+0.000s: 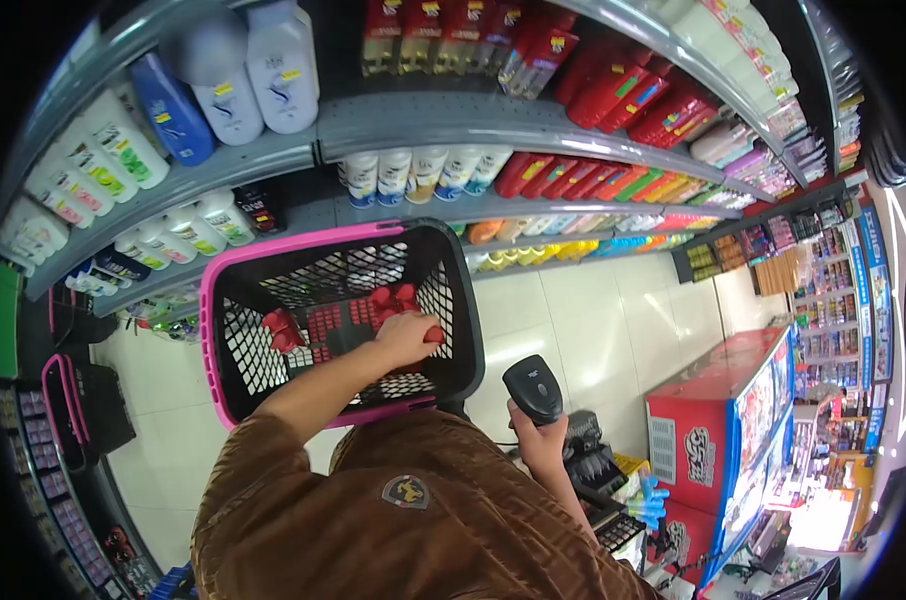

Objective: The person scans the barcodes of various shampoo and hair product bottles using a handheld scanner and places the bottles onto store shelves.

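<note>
My left hand [409, 338] reaches down into a black mesh shopping basket [339, 235] with pink handles. Its fingers are closed on a small red item [434, 335], mostly covered by the hand, so its kind is unclear. Beside that hand, more red items [393, 299] lie in the basket, and another red piece [283, 330] rests near the basket's left wall. To the right, outside the basket, my right hand [541, 440] is wrapped around the handle of a black barcode scanner [533, 389], which points upward and away from me.
Ahead, a curved-looking grey shelf [413, 115] carries white bottles [283, 75], red bottles [603, 90] and other packages. More black baskets [98, 410] stand at the left. At the right are a large red box [685, 450] and a counter area with a black keypad-like device [588, 465].
</note>
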Available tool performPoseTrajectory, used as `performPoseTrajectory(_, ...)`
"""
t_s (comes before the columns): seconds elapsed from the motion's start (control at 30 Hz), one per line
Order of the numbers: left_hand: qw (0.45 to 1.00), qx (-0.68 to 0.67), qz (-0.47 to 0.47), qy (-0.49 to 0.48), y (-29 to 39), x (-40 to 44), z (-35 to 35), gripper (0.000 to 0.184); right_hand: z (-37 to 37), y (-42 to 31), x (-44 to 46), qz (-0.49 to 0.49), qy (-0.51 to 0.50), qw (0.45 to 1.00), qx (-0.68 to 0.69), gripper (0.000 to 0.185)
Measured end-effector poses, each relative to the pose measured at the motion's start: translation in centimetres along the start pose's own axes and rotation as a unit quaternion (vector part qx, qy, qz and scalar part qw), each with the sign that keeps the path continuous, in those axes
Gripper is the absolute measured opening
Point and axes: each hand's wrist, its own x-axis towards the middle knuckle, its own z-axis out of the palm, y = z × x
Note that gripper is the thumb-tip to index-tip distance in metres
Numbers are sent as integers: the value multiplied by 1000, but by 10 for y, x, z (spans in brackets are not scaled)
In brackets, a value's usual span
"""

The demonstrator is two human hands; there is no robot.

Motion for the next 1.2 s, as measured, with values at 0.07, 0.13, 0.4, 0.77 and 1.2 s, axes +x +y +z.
performPoseTrajectory(0.07,993,-66,43,83,40,-21,-61,29,12,-12,10,-19,-11,1000,-5,14)
performPoseTrajectory(0.13,976,-135,76,156,74,-45,-115,30,22,-26,20,5,-26,999,-31,18)
performPoseTrajectory(0.4,678,-614,118,385,108,-119,-209,28,66,-50,47,-121,-219,965,77,53)
performPoseTrajectory(0.77,507,-768,22,391,103,-129,-174,44,105,-81,29,-84,-204,956,194,57)
performPoseTrajectory(1.2,388,-914,111,42,94,-138,-179,81,62,-120,5,-304,-338,884,-108,61)
